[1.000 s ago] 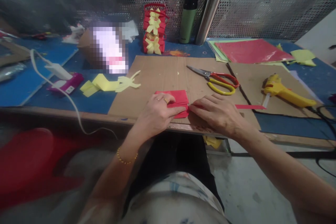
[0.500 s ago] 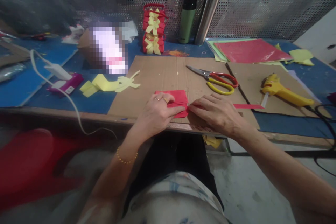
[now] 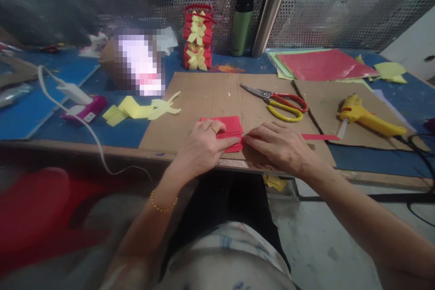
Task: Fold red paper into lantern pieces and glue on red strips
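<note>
A folded piece of red paper (image 3: 231,126) lies near the table's front edge on a brown cardboard sheet (image 3: 204,93). My left hand (image 3: 202,142) holds it down, fingers bent over its left part and one finger stretched across the lower layers. At its right edge, my right hand (image 3: 277,145) keeps its fingers close together, the fingertips low and meeting the red paper. A narrow red paper strip (image 3: 319,137) comes out from behind my right hand toward the nozzle of a yellow glue gun (image 3: 370,120). What lies beneath my right palm is hidden.
Scissors (image 3: 285,104) with red and yellow handles lie beyond my right hand. Yellow paper cutouts (image 3: 139,108) and a purple power socket (image 3: 84,108) sit left. Behind stand red paper lanterns (image 3: 198,38), a green bottle (image 3: 242,27) and a steel flask (image 3: 270,18). Red sheets (image 3: 326,64) lie back right.
</note>
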The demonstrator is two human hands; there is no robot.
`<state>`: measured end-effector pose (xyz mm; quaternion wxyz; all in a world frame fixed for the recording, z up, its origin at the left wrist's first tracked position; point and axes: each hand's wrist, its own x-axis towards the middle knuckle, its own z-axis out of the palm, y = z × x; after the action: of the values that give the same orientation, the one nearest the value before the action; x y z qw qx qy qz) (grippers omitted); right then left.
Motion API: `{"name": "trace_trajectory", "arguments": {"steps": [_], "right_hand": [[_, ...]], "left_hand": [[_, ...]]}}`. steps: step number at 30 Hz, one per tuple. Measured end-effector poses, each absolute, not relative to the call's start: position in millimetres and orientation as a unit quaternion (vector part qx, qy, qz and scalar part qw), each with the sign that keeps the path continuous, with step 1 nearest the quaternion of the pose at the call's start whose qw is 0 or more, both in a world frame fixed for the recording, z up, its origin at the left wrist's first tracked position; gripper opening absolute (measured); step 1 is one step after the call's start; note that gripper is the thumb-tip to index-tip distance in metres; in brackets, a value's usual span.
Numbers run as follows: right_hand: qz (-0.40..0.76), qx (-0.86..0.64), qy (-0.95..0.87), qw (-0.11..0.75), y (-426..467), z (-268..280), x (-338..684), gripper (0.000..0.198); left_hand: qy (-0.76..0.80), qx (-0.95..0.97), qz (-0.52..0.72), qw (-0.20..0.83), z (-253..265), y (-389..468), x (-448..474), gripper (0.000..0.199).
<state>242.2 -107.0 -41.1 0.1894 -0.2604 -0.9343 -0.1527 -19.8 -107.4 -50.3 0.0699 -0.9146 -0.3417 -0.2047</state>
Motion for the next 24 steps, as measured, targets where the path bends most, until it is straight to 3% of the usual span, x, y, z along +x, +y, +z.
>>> {"name": "trace_trajectory", "arguments": {"steps": [24], "right_hand": [[-0.122, -0.266, -0.937, 0.189, -106.1, -43.1, 242.4, 0.026]], "left_hand": [[-0.349, -0.919, -0.167, 0.079, -47.5, -108.2, -17.7, 0.043]]}}
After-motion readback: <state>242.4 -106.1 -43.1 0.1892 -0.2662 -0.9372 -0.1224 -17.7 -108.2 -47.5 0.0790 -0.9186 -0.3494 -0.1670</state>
